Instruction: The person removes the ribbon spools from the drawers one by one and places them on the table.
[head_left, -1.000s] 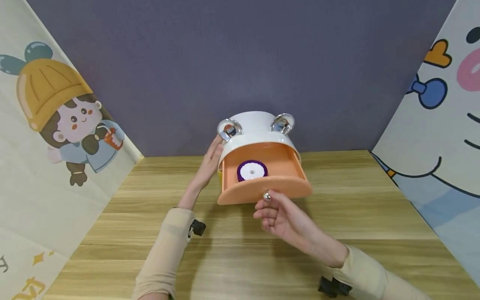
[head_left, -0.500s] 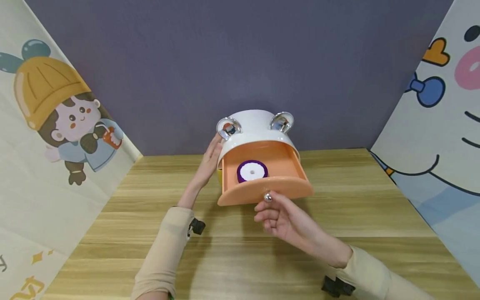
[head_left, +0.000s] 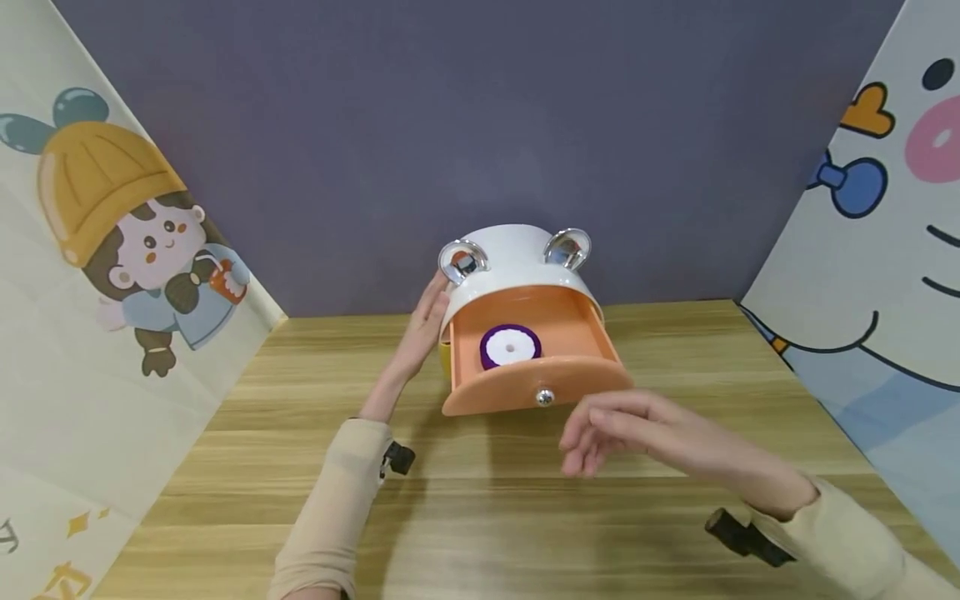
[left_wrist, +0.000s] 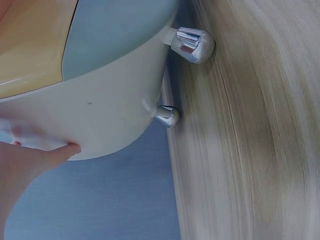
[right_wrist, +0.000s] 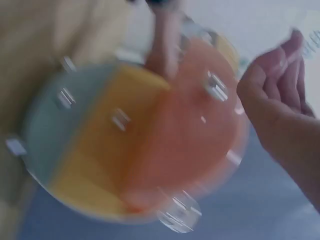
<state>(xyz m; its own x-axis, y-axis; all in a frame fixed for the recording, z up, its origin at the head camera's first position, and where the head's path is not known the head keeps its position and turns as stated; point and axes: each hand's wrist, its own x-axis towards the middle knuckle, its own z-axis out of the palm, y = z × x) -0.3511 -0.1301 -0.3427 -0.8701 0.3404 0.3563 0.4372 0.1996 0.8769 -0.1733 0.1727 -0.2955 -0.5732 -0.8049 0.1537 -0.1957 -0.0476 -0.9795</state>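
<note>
A white rounded storage box [head_left: 517, 258] with silver ears stands at the table's back. Its top orange drawer [head_left: 498, 390] is pulled out. Inside lies a purple roll with a white scalloped face [head_left: 510, 345], like a spool of ribbon. My left hand [head_left: 422, 333] rests along the box's left side; in the left wrist view the thumb [left_wrist: 67, 151] lies against the white shell. My right hand [head_left: 637, 425] hangs in the air right of the silver drawer knob [head_left: 545, 397], apart from it, fingers loosely bent and holding nothing.
Below the orange drawer, the blurred right wrist view shows a yellow drawer [right_wrist: 95, 145] and a grey-green one [right_wrist: 55, 120]. Silver feet [left_wrist: 195, 46] hold the box off the wooden table [head_left: 300, 467]. A grey wall [head_left: 480, 125] rises behind; printed cartoon panels flank the table.
My right hand has let go of the drawer knob and moved away to the right. The drawer stays pulled out, and the left hand keeps its place on the box.
</note>
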